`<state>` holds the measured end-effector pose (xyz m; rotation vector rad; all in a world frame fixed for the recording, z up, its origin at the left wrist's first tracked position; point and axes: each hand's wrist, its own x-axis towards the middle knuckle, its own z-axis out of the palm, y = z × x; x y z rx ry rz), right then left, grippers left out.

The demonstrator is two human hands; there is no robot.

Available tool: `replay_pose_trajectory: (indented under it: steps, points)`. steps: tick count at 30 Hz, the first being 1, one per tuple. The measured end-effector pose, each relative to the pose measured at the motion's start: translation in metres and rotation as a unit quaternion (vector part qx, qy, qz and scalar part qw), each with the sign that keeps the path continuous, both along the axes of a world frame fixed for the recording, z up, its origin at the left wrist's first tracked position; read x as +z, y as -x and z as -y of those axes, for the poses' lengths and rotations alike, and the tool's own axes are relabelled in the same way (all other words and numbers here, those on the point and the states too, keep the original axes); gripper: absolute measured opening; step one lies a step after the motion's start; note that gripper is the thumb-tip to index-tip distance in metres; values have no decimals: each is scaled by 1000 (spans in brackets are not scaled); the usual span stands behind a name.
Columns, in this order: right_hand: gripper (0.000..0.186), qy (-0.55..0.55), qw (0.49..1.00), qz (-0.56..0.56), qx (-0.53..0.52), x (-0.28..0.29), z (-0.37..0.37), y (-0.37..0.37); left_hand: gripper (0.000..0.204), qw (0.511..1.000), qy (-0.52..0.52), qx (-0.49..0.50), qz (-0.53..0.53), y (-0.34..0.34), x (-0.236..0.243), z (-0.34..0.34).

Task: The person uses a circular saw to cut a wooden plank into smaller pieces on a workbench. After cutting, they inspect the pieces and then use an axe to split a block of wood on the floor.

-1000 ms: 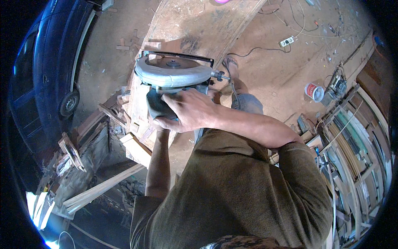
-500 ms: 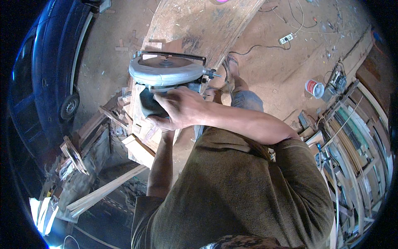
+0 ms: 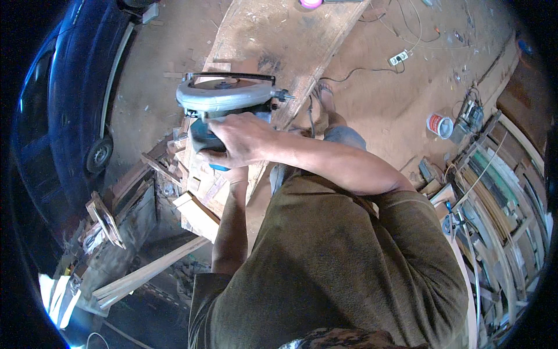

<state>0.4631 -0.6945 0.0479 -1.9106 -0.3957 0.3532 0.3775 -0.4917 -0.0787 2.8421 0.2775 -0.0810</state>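
Observation:
A circular saw [image 3: 224, 100] with a pale grey blade guard and a dark teal body is over the wooden workbench [image 3: 285, 35]. My right hand [image 3: 241, 136] reaches across my body and is closed around the saw's body and handle. Its thumb lies along the near side. My left hand [image 3: 237, 174] comes up from below, close against the near end of the saw. The right hand and the saw hide its fingers. Beyond the guard, a thin wood piece [image 3: 218, 67] lies on the bench.
A dark blue car [image 3: 70, 87] stands at the left. Wood offcuts [image 3: 197, 212] and long boards [image 3: 154, 270] are near the bench's near end. On the floor at the right are a power strip [image 3: 399, 58], cords and a paint can [image 3: 440, 125]. Stacked timber [image 3: 494, 198] fills the far right.
The circular saw and both hands have shifted slightly to the left. A blue part of the saw now shows below my right hand.

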Motion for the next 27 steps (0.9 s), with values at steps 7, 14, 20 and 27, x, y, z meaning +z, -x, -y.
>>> replay_pose_trajectory:
  steps: [7, 14, 20, 27]
  points:
    - [70, 22, 998, -52, -36, 17, 40, 33, 33, 990, -123, -45, -51, 9, -9, -27]
    - [59, 13, 995, -48, -87, 21, 130, 94, 74, 995, -35, 19, -93, -21, 8, -43]
    - [42, 88, 978, -106, -158, 15, 226, 129, 78, 974, 155, 70, -146, -34, 22, -114]
    - [51, 262, 908, -226, -238, -51, 285, 148, 49, 868, 448, 121, -176, 12, 93, -137]
